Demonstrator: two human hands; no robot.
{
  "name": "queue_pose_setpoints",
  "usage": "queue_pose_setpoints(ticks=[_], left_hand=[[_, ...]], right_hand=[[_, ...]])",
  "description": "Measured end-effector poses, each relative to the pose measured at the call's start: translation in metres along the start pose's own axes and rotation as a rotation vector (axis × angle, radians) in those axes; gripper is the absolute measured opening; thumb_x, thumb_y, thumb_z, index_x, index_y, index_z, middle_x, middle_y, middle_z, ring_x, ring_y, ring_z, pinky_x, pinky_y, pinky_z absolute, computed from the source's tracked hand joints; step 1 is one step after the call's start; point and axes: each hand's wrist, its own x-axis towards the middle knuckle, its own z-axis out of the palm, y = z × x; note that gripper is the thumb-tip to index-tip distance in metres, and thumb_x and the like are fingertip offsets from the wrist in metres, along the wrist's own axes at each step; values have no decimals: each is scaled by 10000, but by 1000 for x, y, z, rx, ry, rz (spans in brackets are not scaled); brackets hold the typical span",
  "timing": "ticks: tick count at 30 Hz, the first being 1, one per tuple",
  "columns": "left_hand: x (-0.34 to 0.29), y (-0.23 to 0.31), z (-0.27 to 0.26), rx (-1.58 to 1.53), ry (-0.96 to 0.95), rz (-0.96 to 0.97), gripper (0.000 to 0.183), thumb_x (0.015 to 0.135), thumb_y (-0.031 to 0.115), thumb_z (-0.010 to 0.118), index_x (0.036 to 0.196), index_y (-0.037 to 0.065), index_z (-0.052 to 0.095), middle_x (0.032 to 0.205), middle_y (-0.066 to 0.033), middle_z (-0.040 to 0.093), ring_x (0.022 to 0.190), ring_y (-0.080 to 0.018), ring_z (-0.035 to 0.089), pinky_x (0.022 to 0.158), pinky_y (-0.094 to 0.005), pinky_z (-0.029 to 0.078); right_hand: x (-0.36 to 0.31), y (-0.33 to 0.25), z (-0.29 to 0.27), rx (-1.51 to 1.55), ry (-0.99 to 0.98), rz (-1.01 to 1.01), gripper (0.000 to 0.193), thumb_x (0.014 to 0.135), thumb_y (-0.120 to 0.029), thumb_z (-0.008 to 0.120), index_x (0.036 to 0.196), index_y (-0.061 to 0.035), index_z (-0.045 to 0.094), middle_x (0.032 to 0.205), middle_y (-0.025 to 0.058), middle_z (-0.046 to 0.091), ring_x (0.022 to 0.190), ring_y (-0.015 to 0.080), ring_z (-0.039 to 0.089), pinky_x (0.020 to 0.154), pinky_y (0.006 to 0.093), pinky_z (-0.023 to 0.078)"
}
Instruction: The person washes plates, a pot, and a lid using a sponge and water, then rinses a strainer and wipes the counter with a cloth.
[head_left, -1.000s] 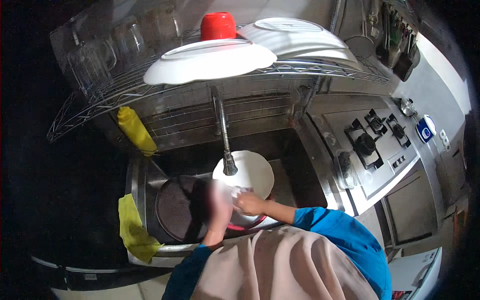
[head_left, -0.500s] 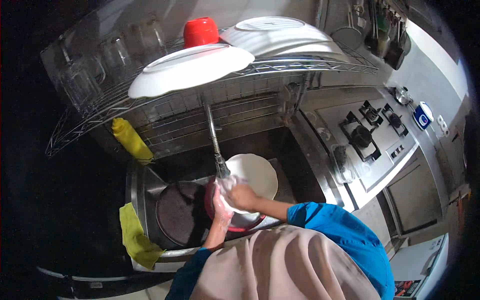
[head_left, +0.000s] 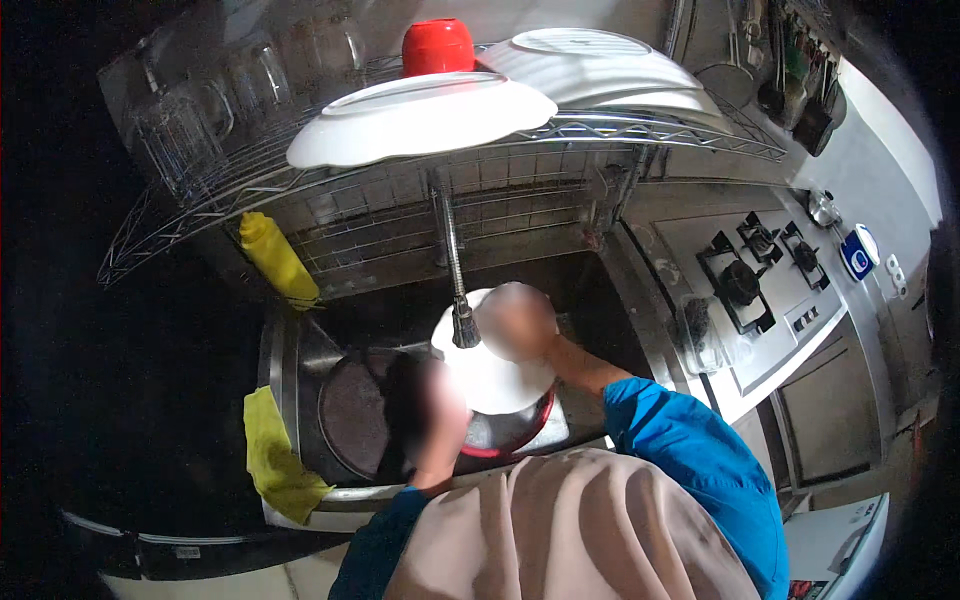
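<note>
A white plate (head_left: 495,385) with a wavy rim is tilted over the sink, above a red-rimmed basin (head_left: 535,425). My left hand (head_left: 443,415) grips its lower left edge, though the fingers are blurred. Across the plate's upper right part lies my right hand (head_left: 520,322), too smeared to show its fingers. The flexible metal faucet (head_left: 460,300) hangs down in front of the plate, between my hands. To the left of the basin, a dark brown round pan-like thing (head_left: 350,415) rests in the sink, partly in shadow.
A wire rack (head_left: 640,128) above holds white dishes (head_left: 420,115), a red bowl (head_left: 437,47) and glass mugs (head_left: 180,140). A yellow cloth (head_left: 275,455) drapes over the sink's left edge; a yellow bottle-like thing (head_left: 278,262) stands behind. On the right is a gas stove (head_left: 740,285).
My right hand has moved up and away from my left, toward the plate's upper right. The plate now faces me more openly beneath the faucet. The view has shifted slightly.
</note>
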Motion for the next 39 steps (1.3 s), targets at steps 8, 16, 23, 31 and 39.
queue_pose_setpoints(ticks=[8,16,23,31,39], left_hand=[[15,-6,-27,-37,7,74,519,829,404,431,1190,35,380,1117,-82,488,1013,-235,479,870,-374,385],[-8,-2,15,63,-100,124,434,875,348,329,1188,52,387,1140,-83,473,1043,-230,459,891,-365,365],[2,-2,17,220,-212,-118,500,862,379,331,1196,9,370,1173,-111,455,1062,-250,452,909,-373,351],[54,-36,-60,1211,206,-629,738,773,550,404,1306,86,194,1329,-126,241,1230,-261,217,976,-345,222],[102,-75,-221,2292,-282,-497,532,782,319,500,1208,27,371,1156,-138,468,1009,-254,460,833,-320,372]], right_hand=[[-113,-49,25,9,-223,118,403,721,-236,526,1095,-99,461,1137,161,436,1011,362,417,829,528,303],[-69,5,-11,309,388,475,307,683,-120,588,973,-94,492,992,145,462,946,304,443,786,404,372],[-116,33,13,1958,-30,1188,327,687,-79,600,993,-17,505,927,113,552,834,234,546,758,363,441],[-165,128,-11,1875,736,1303,385,697,-110,570,1032,39,450,985,149,513,883,281,529,738,419,462],[-158,197,-45,1481,1118,1131,388,714,-125,554,1053,11,423,924,154,499,760,288,534,621,422,464]])
